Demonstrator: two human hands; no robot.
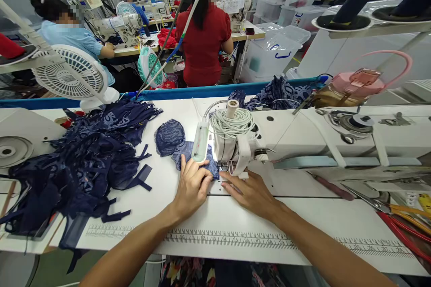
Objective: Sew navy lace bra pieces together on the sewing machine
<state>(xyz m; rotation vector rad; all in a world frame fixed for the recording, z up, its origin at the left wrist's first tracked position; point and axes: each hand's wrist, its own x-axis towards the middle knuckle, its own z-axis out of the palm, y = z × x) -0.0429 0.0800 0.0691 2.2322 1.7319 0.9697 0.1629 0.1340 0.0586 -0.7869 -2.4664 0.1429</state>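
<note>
A navy lace bra piece (183, 152) lies under the needle area of a white sewing machine (289, 136), and its far cup spreads to the left on the table. My left hand (192, 184) is closed at the near edge of the lace, thumb and fingers against it, left of the presser foot (223, 165). Flat on the machine bed, my right hand (251, 193) has its fingers apart, with the tips close to the foot and the lace edge. The machine head hides some of its fingertips. A small lamp (201, 141) hangs over the lace.
Piled navy bras (111, 157) cover the left side, and more navy lace (279, 94) lies behind the machine. Scissors (367, 197) rest at the right. A printed ruler (235, 237) runs along the front edge. A fan (72, 71) and co-workers are beyond.
</note>
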